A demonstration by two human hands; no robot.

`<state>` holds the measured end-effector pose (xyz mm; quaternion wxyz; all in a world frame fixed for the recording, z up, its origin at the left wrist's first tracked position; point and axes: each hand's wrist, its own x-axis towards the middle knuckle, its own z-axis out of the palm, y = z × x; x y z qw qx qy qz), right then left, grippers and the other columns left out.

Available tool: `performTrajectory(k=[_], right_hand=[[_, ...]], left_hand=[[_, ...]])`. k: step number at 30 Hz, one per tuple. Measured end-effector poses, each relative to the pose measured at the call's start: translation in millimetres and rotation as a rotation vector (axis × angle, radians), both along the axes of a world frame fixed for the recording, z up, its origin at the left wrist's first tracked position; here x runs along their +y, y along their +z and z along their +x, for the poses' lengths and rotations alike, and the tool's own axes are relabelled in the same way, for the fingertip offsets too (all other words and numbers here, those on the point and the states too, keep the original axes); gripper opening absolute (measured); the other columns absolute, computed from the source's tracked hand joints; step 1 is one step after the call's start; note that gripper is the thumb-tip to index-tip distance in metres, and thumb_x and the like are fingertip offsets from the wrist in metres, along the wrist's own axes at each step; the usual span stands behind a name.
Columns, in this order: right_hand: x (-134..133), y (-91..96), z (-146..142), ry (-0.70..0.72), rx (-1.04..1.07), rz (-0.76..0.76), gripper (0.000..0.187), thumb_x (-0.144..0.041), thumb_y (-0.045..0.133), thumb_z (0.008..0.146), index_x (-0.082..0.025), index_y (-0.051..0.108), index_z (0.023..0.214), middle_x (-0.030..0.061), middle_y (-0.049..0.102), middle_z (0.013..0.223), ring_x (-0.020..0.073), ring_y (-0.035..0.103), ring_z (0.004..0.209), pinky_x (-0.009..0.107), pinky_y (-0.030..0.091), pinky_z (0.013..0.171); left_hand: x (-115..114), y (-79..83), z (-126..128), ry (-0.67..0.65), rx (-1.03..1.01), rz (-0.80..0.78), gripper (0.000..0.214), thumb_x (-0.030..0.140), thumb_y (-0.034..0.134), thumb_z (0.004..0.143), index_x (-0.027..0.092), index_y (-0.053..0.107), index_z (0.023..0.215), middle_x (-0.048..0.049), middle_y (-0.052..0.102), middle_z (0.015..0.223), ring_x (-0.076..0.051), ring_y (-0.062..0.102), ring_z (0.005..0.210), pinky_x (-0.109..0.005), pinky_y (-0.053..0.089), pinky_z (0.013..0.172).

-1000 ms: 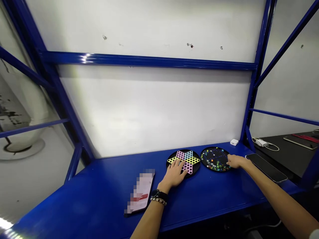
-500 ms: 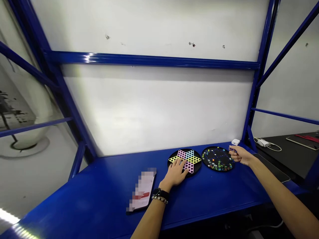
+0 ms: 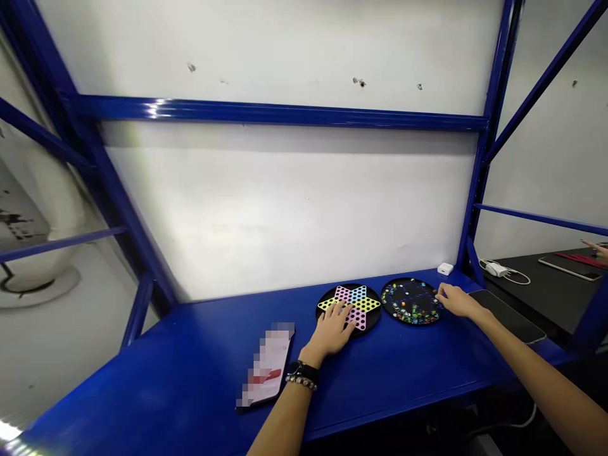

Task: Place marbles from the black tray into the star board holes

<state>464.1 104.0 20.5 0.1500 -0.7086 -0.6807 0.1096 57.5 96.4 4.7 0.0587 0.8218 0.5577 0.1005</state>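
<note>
My left hand (image 3: 331, 330) lies flat on a star-shaped Chinese checkers board (image 3: 361, 303), its fingers spread over the lower left of the pastel star. The round black board stands on a blue metal shelf (image 3: 166, 367). To its right is a round black tray of glass marbles (image 3: 411, 301), many of them along its rim. My right hand (image 3: 456, 301) is at the tray's right edge, fingertips gathered at the rim. I cannot tell whether those fingers hold a marble.
A black smartphone (image 3: 506, 315) lies right of my right hand, and a small white case (image 3: 445, 268) sits behind it. A pixelated flat object (image 3: 266, 364) lies left. Far right, another person's hand (image 3: 597, 252) is over a black table, near a charger (image 3: 496, 270).
My right hand has moved back down from near the white case to the tray's right rim. My left hand stays on the board. Another person's hand has appeared at the far right.
</note>
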Motion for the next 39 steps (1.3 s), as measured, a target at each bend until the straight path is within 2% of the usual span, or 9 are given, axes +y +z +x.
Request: performTrajectory(k=[5,9,11,15,19,23,29,34,39], right_hand=[[-8.9,-1.5,-5.3,0.029,-0.216,-0.19,0.016,-0.033,0.051,0.096,-0.021,0.059,0.103,0.0133,0.07,0.107,0.032,0.067,0.101,0.039,0.046,0.081],[-7.1,-2.3,-10.5,0.029,-0.101,-0.127,0.015,-0.032,0.05,0.096,-0.02,0.058,0.095,0.0118,0.069,0.1,0.0282,0.067,0.095,0.037,0.047,0.078],[-4.3,0.3,-11.5,0.033,0.178,-0.066,0.023,-0.039,0.044,0.098,-0.021,0.054,0.089,0.006,0.064,0.083,0.02,0.063,0.073,0.03,0.045,0.064],[-2.7,10.3,-17.7,-0.001,1.03,-0.124,0.032,-0.051,0.037,0.096,-0.023,0.046,0.084,-0.008,0.037,0.058,0.0083,0.025,0.039,0.022,0.021,0.039],[-6.2,12.1,-34.3,0.01,1.288,-0.203,0.03,-0.051,0.038,0.093,-0.024,0.044,0.082,-0.0094,0.033,0.058,0.007,0.015,0.038,0.021,0.014,0.037],[-12.0,3.8,-53.1,0.075,0.947,-0.154,0.04,-0.059,0.054,0.087,-0.024,0.04,0.073,-0.0097,0.032,0.055,0.0074,0.021,0.042,0.022,0.018,0.042],[-33.2,10.0,-67.1,0.292,0.217,0.02,0.032,-0.042,0.049,0.094,-0.021,0.053,0.07,0.0013,0.062,0.072,0.0178,0.056,0.071,0.029,0.041,0.068],[-48.2,13.4,-69.8,0.287,-0.06,-0.003,0.032,-0.037,0.039,0.102,-0.023,0.067,0.094,0.0077,0.073,0.105,0.026,0.063,0.102,0.032,0.043,0.083],[-51.1,1.8,-72.4,0.274,-0.237,-0.028,0.031,-0.038,0.04,0.103,-0.023,0.067,0.1,0.0107,0.073,0.105,0.0281,0.067,0.101,0.032,0.044,0.081]], left_hand=[[-0.7,1.2,0.0,-0.007,-0.002,0.001,0.055,0.045,0.037,0.101,0.025,0.044,0.152,-0.0088,0.038,0.163,-0.034,0.031,0.15,-0.057,0.031,0.12],[-0.5,1.2,-0.6,0.0,0.001,0.003,0.055,0.045,0.039,0.101,0.025,0.044,0.152,-0.0087,0.039,0.162,-0.034,0.031,0.15,-0.056,0.031,0.12],[-0.5,1.3,-0.6,0.002,0.002,0.001,0.055,0.045,0.039,0.101,0.026,0.044,0.152,-0.0084,0.039,0.162,-0.034,0.03,0.151,-0.056,0.031,0.12],[-0.2,1.6,-0.4,-0.007,0.0,0.009,0.055,0.046,0.039,0.1,0.026,0.045,0.151,-0.0084,0.04,0.162,-0.033,0.031,0.15,-0.056,0.032,0.12],[-0.5,1.7,-0.8,0.005,0.001,0.001,0.057,0.046,0.038,0.1,0.025,0.044,0.152,-0.0093,0.04,0.161,-0.034,0.031,0.15,-0.057,0.032,0.12],[-0.7,0.5,-1.2,0.001,0.001,0.012,0.056,0.047,0.038,0.1,0.025,0.045,0.152,-0.0087,0.04,0.161,-0.033,0.031,0.15,-0.056,0.032,0.12],[1.9,-3.7,-1.7,-0.006,0.0,0.04,0.055,0.046,0.039,0.1,0.026,0.047,0.151,-0.0072,0.041,0.161,-0.033,0.033,0.15,-0.054,0.033,0.12],[2.5,-4.5,-1.4,-0.007,-0.007,0.034,0.055,0.046,0.04,0.1,0.026,0.047,0.15,-0.0077,0.041,0.161,-0.033,0.033,0.15,-0.054,0.031,0.121],[1.8,-3.4,-1.2,-0.004,-0.013,0.032,0.055,0.047,0.04,0.1,0.025,0.047,0.15,-0.0074,0.042,0.161,-0.033,0.033,0.149,-0.054,0.032,0.12]])
